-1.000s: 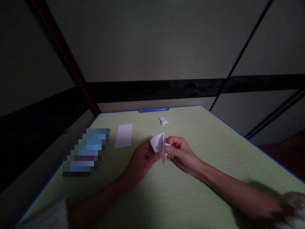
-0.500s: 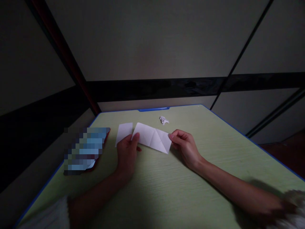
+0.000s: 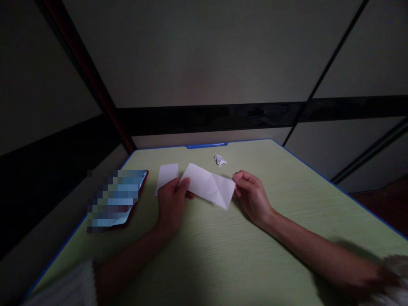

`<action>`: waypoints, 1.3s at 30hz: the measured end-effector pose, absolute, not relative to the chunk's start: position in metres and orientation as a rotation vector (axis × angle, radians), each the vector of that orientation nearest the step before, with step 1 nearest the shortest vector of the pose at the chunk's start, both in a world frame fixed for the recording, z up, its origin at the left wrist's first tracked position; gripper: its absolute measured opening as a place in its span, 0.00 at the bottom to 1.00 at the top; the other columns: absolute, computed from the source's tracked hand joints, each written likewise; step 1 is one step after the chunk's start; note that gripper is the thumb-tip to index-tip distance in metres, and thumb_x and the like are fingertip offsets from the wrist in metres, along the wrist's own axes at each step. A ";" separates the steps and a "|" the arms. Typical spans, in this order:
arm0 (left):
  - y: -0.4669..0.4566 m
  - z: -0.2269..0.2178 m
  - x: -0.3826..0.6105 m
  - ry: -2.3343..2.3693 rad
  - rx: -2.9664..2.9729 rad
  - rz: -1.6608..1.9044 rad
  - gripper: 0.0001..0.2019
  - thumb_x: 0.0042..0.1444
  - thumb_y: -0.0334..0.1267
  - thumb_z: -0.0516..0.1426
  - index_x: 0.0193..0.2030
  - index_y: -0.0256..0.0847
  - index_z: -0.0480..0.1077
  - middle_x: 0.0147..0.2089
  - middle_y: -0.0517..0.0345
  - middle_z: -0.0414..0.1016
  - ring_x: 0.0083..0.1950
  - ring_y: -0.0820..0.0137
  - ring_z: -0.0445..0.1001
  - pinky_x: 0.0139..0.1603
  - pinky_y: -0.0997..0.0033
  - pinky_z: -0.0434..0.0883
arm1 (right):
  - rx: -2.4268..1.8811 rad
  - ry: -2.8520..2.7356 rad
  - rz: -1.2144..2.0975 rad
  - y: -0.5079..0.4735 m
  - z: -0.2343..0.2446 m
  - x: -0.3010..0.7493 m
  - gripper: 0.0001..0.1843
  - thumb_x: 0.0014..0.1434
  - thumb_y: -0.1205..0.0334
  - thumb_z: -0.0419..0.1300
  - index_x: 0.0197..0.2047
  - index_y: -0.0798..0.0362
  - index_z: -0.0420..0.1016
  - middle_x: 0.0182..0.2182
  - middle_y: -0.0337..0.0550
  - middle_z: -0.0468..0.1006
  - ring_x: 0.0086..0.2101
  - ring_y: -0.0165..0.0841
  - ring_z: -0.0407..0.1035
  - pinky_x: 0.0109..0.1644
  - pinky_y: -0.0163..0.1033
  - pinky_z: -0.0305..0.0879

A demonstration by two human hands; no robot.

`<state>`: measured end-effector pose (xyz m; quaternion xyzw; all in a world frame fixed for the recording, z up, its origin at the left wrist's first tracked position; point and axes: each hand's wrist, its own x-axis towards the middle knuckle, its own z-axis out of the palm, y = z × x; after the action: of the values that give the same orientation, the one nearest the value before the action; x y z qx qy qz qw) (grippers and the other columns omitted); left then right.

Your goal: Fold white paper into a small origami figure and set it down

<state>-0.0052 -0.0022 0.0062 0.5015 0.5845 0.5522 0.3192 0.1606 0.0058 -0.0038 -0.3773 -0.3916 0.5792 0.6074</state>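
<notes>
A creased white strip of paper (image 3: 205, 183) is held above the table between my two hands. My left hand (image 3: 172, 202) pinches its left end, thumb on top and fingers underneath. At the strip's far right corner, my right hand (image 3: 253, 195) is closed with thumb and fingertips on the edge. Crossing fold lines show on the right half of the strip. Partly behind my left hand lies a second white piece of paper (image 3: 168, 173), flat on the table. Beyond the strip sits a small folded paper figure (image 3: 219, 160).
A phone or tablet (image 3: 129, 199) with a red-edged case lies at the left, its screen blurred out. The pale green table (image 3: 216, 263) has a blue rim and a blue handle-like piece (image 3: 207, 145) at its far edge. Wall panels (image 3: 204, 55) stand behind it.
The strip has shifted slightly right and its right end has tilted a little lower. My right hand has moved slightly right with its corner. The other papers stay put.
</notes>
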 end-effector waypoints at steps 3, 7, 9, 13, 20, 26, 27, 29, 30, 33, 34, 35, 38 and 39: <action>-0.006 0.006 -0.001 1.471 1.334 1.398 0.12 0.46 0.35 0.53 0.14 0.38 0.65 0.12 0.64 0.64 0.17 0.75 0.62 0.20 0.77 0.59 | -0.803 -0.712 1.365 0.011 -0.002 0.165 0.08 0.40 0.62 0.58 0.19 0.54 0.61 0.16 0.32 0.61 0.15 0.21 0.48 0.20 0.32 0.41; -0.014 0.002 0.005 1.274 1.433 1.188 0.11 0.44 0.37 0.54 0.14 0.38 0.65 0.12 0.64 0.64 0.16 0.76 0.62 0.18 0.78 0.58 | -0.776 -0.773 1.450 0.011 0.000 0.167 0.10 0.43 0.57 0.59 0.22 0.54 0.62 0.20 0.33 0.63 0.18 0.22 0.53 0.20 0.31 0.45; -0.016 0.001 0.007 1.215 1.470 1.125 0.11 0.43 0.37 0.55 0.14 0.38 0.65 0.12 0.64 0.62 0.16 0.76 0.61 0.17 0.79 0.56 | -0.786 -0.993 1.508 0.008 0.001 0.165 0.11 0.43 0.56 0.60 0.23 0.54 0.64 0.19 0.33 0.63 0.18 0.23 0.54 0.21 0.31 0.46; -0.016 0.001 0.007 1.176 1.450 1.142 0.12 0.44 0.37 0.55 0.13 0.38 0.63 0.12 0.65 0.61 0.15 0.78 0.60 0.16 0.80 0.56 | -0.918 -1.351 1.575 0.001 0.001 0.161 0.12 0.41 0.57 0.63 0.20 0.56 0.65 0.14 0.33 0.64 0.17 0.22 0.55 0.19 0.30 0.45; -0.013 0.001 0.009 1.070 1.343 1.067 0.06 0.42 0.36 0.57 0.19 0.38 0.67 0.16 0.63 0.68 0.18 0.77 0.64 0.20 0.78 0.62 | -0.927 -1.102 1.439 0.000 -0.005 0.158 0.13 0.40 0.59 0.63 0.16 0.56 0.65 0.13 0.32 0.64 0.15 0.22 0.55 0.19 0.30 0.45; -0.017 -0.001 0.012 1.116 1.339 0.913 0.03 0.38 0.32 0.59 0.23 0.37 0.68 0.20 0.61 0.72 0.22 0.74 0.70 0.22 0.77 0.63 | -0.911 -0.955 1.334 0.003 -0.009 0.156 0.10 0.40 0.60 0.64 0.17 0.57 0.70 0.15 0.34 0.68 0.17 0.22 0.57 0.21 0.30 0.49; -0.017 -0.001 0.012 1.129 1.351 0.909 0.03 0.37 0.31 0.59 0.22 0.37 0.68 0.19 0.61 0.72 0.21 0.74 0.70 0.21 0.78 0.62 | -0.917 -0.945 1.317 0.003 -0.010 0.155 0.10 0.40 0.60 0.64 0.17 0.57 0.70 0.15 0.35 0.69 0.17 0.22 0.57 0.21 0.31 0.50; -0.016 0.000 0.012 1.154 1.371 0.921 0.04 0.35 0.29 0.60 0.21 0.37 0.67 0.18 0.63 0.71 0.20 0.76 0.69 0.20 0.79 0.61 | -0.925 -0.915 1.308 0.005 -0.010 0.156 0.10 0.40 0.60 0.64 0.18 0.57 0.71 0.15 0.35 0.69 0.17 0.22 0.57 0.21 0.30 0.50; -0.015 -0.001 0.012 1.166 1.372 0.942 0.05 0.35 0.29 0.60 0.20 0.37 0.67 0.17 0.64 0.70 0.20 0.76 0.68 0.20 0.80 0.61 | -0.927 -0.898 1.314 0.005 -0.010 0.156 0.10 0.40 0.59 0.64 0.17 0.57 0.71 0.15 0.35 0.70 0.17 0.22 0.58 0.21 0.30 0.50; -0.012 -0.002 0.010 1.209 1.346 1.068 0.05 0.35 0.30 0.60 0.21 0.37 0.66 0.18 0.66 0.70 0.21 0.77 0.69 0.22 0.81 0.63 | -0.942 -0.886 1.388 0.006 -0.007 0.156 0.10 0.40 0.60 0.64 0.18 0.57 0.71 0.14 0.34 0.69 0.17 0.22 0.59 0.22 0.30 0.53; -0.011 -0.003 0.010 1.219 1.336 1.115 0.05 0.35 0.30 0.60 0.22 0.37 0.67 0.19 0.66 0.71 0.22 0.77 0.69 0.22 0.81 0.64 | -0.946 -0.898 1.418 0.005 -0.006 0.156 0.10 0.39 0.60 0.64 0.17 0.57 0.71 0.14 0.34 0.70 0.17 0.22 0.59 0.23 0.31 0.54; -0.011 -0.003 0.009 1.223 1.326 1.152 0.05 0.36 0.31 0.60 0.22 0.37 0.67 0.20 0.65 0.71 0.22 0.77 0.70 0.23 0.80 0.64 | -0.948 -0.911 1.443 0.004 -0.006 0.155 0.09 0.39 0.61 0.64 0.17 0.57 0.71 0.14 0.34 0.70 0.17 0.22 0.60 0.23 0.31 0.54; -0.011 -0.003 0.009 1.158 1.293 1.143 0.06 0.37 0.32 0.60 0.25 0.37 0.67 0.24 0.62 0.74 0.26 0.74 0.72 0.27 0.78 0.67 | -0.941 -0.925 1.461 0.002 -0.005 0.153 0.09 0.39 0.61 0.64 0.18 0.57 0.72 0.15 0.35 0.71 0.18 0.23 0.61 0.23 0.31 0.55; -0.012 -0.002 0.010 1.125 1.278 1.110 0.07 0.37 0.32 0.60 0.27 0.36 0.68 0.26 0.61 0.75 0.28 0.73 0.73 0.29 0.77 0.68 | -0.940 -0.922 1.455 0.002 -0.005 0.153 0.09 0.39 0.61 0.64 0.19 0.57 0.72 0.15 0.35 0.71 0.18 0.23 0.61 0.23 0.31 0.55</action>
<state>0.0099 -0.0121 -0.0023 0.5345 0.4704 0.4645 0.5266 0.1530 0.0017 -0.0049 -0.3982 -0.3904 0.6163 0.5560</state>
